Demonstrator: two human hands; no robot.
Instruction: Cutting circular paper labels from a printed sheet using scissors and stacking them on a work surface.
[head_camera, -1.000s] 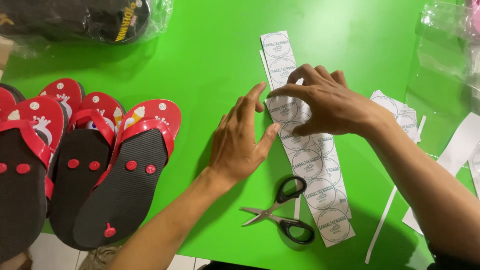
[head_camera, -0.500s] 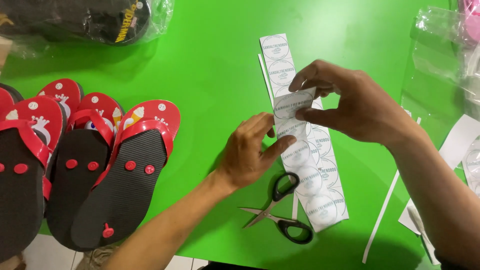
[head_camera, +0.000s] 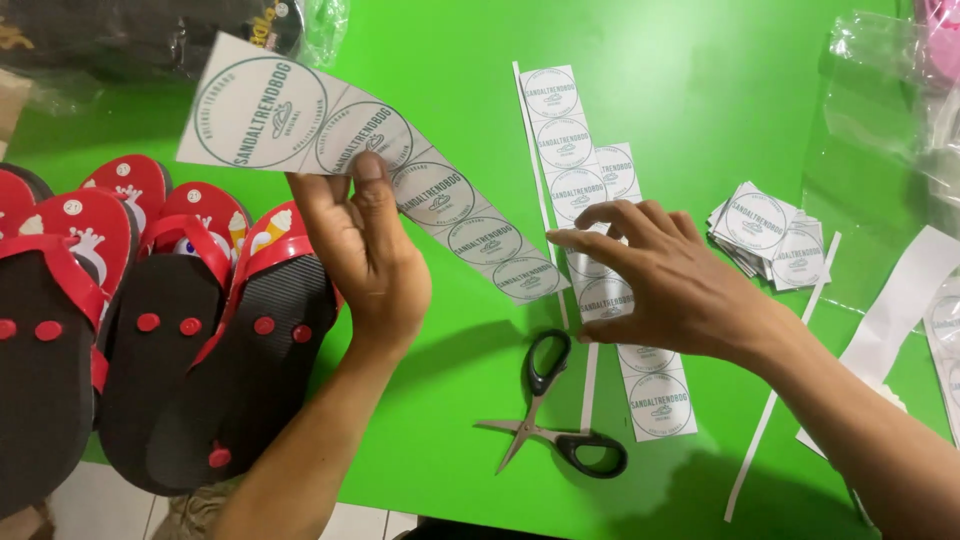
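Sticker strip (head_camera: 400, 165) | lifted off the desk (head_camera: 450, 60) since a moment ago, pinched in our left hand (head_camera: 365, 265) above the sandals (head_camera: 230, 350) | right hand (head_camera: 670, 285) released, fingers spread over the remaining strips (head_camera: 570, 150), possibly touching | scissors (head_camera: 555, 410) idle.

white round-printed label strips (head_camera: 372, 140), cut labels (head_camera: 765, 235)

A strip of round labels (head_camera: 400, 165) is held up by the left hand (head_camera: 365, 260). The right hand (head_camera: 670, 285) is spread over another label strip (head_camera: 590, 200); black-handled scissors (head_camera: 555, 415) lie near.
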